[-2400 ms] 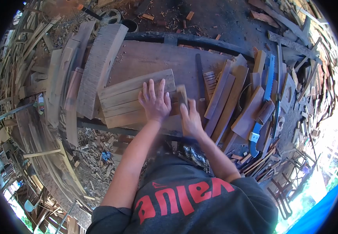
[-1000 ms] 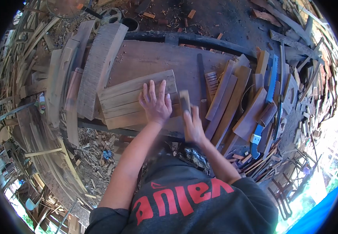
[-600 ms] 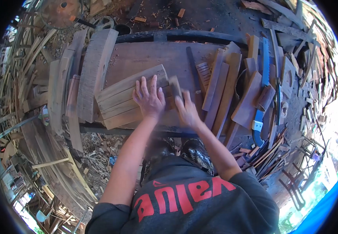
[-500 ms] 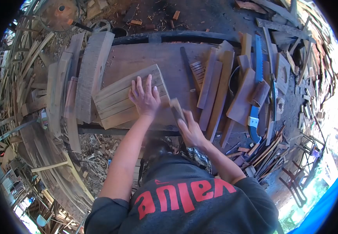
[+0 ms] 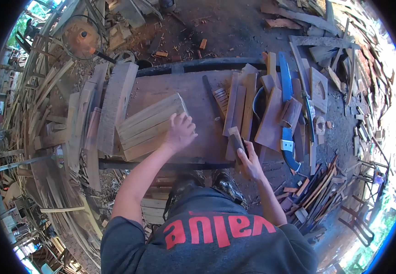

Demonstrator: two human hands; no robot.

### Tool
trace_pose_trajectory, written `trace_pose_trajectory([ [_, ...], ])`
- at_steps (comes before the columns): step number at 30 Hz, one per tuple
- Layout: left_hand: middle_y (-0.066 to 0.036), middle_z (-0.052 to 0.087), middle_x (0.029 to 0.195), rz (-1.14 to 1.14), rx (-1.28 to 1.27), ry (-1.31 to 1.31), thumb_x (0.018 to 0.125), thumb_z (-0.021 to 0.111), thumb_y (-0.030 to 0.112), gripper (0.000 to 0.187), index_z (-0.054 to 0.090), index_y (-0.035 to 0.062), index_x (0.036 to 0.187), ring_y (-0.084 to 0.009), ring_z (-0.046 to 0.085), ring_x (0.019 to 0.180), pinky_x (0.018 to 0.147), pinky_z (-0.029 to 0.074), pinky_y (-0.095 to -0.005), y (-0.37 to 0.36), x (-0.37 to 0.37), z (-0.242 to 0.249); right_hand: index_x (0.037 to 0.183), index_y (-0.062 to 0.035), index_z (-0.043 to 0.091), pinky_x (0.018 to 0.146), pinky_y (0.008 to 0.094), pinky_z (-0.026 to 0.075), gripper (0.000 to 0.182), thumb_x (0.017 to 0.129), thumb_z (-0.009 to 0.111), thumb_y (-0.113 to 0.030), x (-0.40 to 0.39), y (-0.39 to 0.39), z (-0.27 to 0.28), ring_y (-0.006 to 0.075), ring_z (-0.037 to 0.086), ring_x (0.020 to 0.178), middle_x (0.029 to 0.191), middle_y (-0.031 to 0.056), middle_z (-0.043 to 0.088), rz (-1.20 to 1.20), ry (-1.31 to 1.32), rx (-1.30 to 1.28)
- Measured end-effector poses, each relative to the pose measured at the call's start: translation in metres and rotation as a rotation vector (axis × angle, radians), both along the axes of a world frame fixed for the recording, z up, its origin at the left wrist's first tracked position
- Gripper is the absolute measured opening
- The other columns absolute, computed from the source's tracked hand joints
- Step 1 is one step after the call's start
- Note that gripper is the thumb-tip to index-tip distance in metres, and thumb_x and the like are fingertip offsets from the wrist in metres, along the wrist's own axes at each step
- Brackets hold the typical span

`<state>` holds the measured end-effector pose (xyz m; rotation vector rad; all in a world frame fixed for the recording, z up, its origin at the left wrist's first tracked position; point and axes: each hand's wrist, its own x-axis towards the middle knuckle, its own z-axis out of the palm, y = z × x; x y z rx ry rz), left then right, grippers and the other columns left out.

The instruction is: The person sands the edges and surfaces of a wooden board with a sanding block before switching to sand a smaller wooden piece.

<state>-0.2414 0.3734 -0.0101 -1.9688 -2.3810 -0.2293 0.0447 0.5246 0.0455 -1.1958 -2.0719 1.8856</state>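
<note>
A slatted wooden panel lies tilted on the low workbench. My left hand is at the panel's right edge, fingers apart and slightly curled; whether it touches the panel is hard to tell. To the right, my right hand grips a short wooden block, held over the front of the bench beside the wood strips. Just beyond the block lie several long wood strips and a dark flat bar.
A blue-bladed handsaw rests on wood pieces at the bench's right. Rough planks stand along its left end. A round fan-like object is at the back left. Scrap wood is heaped on the ground at right.
My right hand has moved right with the block, away from the panel's edge. My left hand has lifted or slid to the panel's right edge, its fingers more curled. The view has shifted.
</note>
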Motion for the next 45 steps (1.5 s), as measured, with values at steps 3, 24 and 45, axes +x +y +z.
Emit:
trace_pose_trajectory([
  [3, -0.009, 0.061, 0.111, -0.124, -0.180, 0.092, 0.087, 0.066, 0.039, 0.027, 0.068, 0.0133, 0.097, -0.0298, 0.046, 0.129, 0.112, 0.024, -0.0551, 0.010, 0.003, 0.008, 0.139, -0.0038, 0.043, 0.098, 0.0388, 0.046, 0.054, 0.102, 0.054, -0.041, 0.003, -0.015, -0.009, 0.0277, 0.061, 0.111, 0.117, 0.0215, 0.064, -0.005, 0.029, -0.047],
  [24, -0.009, 0.060, 0.121, 0.432, 0.254, -0.203, 0.091, 0.066, 0.025, 0.021, 0.068, 0.0176, 0.111, -0.0298, 0.054, 0.121, 0.103, 0.035, -0.0523, 0.021, -0.094, -0.007, 0.137, -0.0033, 0.045, 0.095, 0.0331, 0.045, 0.049, 0.104, 0.054, -0.039, -0.017, -0.033, -0.011, 0.0183, 0.055, 0.107, 0.115, 0.0119, 0.060, -0.145, -0.023, -0.124],
  [45, -0.007, 0.064, 0.124, 1.032, 1.581, -2.299, 0.090, 0.076, 0.043, 0.051, 0.058, 0.0130, 0.127, -0.0220, 0.060, 0.111, 0.095, 0.048, -0.0405, -0.110, 0.003, -0.075, 0.133, -0.0007, 0.048, 0.096, 0.0336, 0.042, 0.046, 0.105, 0.052, -0.038, -0.085, -0.033, -0.038, 0.0197, 0.052, 0.106, 0.116, 0.0113, 0.058, 0.167, 0.126, -0.064],
])
